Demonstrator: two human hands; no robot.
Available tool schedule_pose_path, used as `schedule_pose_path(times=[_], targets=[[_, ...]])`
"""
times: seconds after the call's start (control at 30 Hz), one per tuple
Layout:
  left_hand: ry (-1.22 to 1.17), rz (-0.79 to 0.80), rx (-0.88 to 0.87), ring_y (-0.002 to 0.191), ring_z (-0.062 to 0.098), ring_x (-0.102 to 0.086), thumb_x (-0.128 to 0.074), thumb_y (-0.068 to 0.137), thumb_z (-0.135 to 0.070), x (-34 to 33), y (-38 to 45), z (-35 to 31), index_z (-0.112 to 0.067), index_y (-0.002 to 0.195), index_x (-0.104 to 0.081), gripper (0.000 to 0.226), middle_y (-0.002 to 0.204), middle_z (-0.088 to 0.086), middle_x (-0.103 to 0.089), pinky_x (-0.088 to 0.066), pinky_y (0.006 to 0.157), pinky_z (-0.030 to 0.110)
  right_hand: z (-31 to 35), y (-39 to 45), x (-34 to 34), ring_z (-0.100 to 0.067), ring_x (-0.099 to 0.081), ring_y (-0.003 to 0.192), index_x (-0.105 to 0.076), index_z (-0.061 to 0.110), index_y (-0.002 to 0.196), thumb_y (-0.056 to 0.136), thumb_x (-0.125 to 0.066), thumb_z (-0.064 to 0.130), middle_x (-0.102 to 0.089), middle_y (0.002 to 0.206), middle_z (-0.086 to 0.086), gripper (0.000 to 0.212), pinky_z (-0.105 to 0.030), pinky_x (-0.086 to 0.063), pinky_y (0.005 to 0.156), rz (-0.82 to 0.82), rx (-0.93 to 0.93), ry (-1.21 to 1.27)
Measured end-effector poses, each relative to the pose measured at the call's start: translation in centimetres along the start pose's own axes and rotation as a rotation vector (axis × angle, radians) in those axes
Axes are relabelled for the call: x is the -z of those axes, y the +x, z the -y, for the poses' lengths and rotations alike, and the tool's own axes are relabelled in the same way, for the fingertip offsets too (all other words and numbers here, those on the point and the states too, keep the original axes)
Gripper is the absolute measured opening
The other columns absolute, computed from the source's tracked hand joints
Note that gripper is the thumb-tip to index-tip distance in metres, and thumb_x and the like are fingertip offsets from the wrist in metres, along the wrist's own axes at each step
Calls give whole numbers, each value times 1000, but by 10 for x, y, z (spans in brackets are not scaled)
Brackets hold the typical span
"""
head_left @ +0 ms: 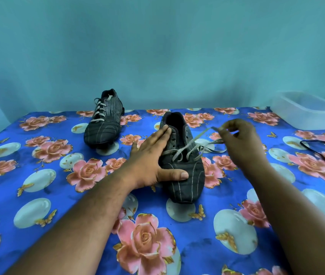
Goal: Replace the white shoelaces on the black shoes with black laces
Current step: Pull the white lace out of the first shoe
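Near shoe [181,165]: centre frame on the floral cloth [78,215], toe toward the viewer, long axis running lower to upper frame.
Left hand [153,155] lies flat, fingers straight, on its left side. Right hand [239,139] pinches the white lace [195,139], drawn up-right. Bare cloth fills the lower frame. Far shoe [103,120] stands upper left; tub [306,114] upper right. Black lace [320,145] is cut off at the right edge.

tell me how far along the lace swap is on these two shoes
Done: the near shoe has its upper eyelets already emptied. In hand: the left hand presses that shoe flat while the right hand pinches the white lace, still threaded low down. Left: the far shoe is fully laced in white, and the black laces lie unused at the right.
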State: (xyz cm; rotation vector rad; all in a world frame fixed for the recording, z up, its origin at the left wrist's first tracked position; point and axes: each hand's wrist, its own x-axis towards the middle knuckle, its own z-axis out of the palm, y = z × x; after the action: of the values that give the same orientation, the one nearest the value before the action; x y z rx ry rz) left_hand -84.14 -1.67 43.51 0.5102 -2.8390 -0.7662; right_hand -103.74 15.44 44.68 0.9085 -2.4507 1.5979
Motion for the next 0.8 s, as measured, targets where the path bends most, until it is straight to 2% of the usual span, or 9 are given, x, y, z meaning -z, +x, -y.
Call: schedule_pose_path(times=[0.07, 0.2, 0.3, 0.37, 0.47, 0.6, 0.67, 0.73, 0.8], targets=[[3, -6, -1, 151, -8, 11, -48, 46, -100, 0, 0, -1, -40, 161, 5, 141, 163, -33, 16, 7, 125, 55, 5, -9, -7, -18, -52, 114, -65, 35, 108, 90, -69, 44, -54, 114, 10, 21, -40, -44, 96, 66, 182, -102], [3, -3, -5, 151, -8, 11, -48, 48, -99, 0, 0, -1, -41, 161, 6, 137, 163, -33, 17, 9, 125, 52, 20, -27, -17, -14, -43, 117, -70, 47, 110, 82, -61, 70, -51, 116, 18, 38, -42, -36, 99, 295, 544, -199], [7, -7, -10, 151, -7, 10, -47, 48, -98, 0, 0, -1, -41, 161, 5, 137, 163, -32, 17, 10, 125, 52, 18, -30, -22, -18, -46, 114, -72, 42, 97, 83, -60, 67, -56, 112, 18, 32, -52, -40, 96, 353, 634, -212], [0, -13, -12, 151, -8, 9, -47, 48, -98, -1, 1, -1, -41, 161, 4, 136, 163, -32, 16, 10, 125, 51, 21, -31, -23, -16, -50, 111, -71, 39, 89, 87, -65, 57, -60, 104, 18, 19, -45, -42, 96, 330, 660, -106], [-23, -6, -9, 150, -9, 10, -49, 48, -97, -1, 1, -1, -42, 161, 5, 136, 162, -34, 16, 11, 125, 52, 32, -29, -14, -5, -56, 96, -64, 38, 82, 92, -70, 34, -64, 90, 17, 12, -24, -41, 87, 196, 453, 193], [-6, 6, -4, 150, -10, 11, -48, 47, -98, 0, 0, -2, -40, 161, 6, 139, 162, -33, 18, 9, 125, 53, 22, -4, 9, -11, -47, 66, -62, 28, 82, 96, -65, 33, -57, 71, 12, 15, -31, -39, 69, -244, 66, 461], [-9, 2, -12, 150, -10, 11, -46, 43, -104, 0, 1, -2, -39, 161, 6, 144, 161, -34, 18, 9, 125, 54, 9, 7, 15, -11, -42, 62, -62, 24, 86, 94, -65, 42, -52, 70, 8, 20, -33, -37, 67, -264, -101, 386], [-13, -6, -26, 150, -10, 11, -38, 38, -110, -1, 1, 0, -39, 161, 6, 148, 161, -34, 17, 8, 125, 55, -5, 9, 10, -14, -55, 78, -63, 28, 96, 85, -65, 53, -62, 91, 6, 28, -38, -46, 76, -150, -117, 138], [-16, -7, -24, 150, -10, 11, -37, 37, -111, -1, 2, 1, -39, 161, 6, 149, 162, -34, 17, 8, 125, 56, -4, 0, 0, -23, -51, 118, -61, 35, 118, 84, -68, 56, -59, 124, 1, 41, -46, -43, 100, -45, 33, -121]])
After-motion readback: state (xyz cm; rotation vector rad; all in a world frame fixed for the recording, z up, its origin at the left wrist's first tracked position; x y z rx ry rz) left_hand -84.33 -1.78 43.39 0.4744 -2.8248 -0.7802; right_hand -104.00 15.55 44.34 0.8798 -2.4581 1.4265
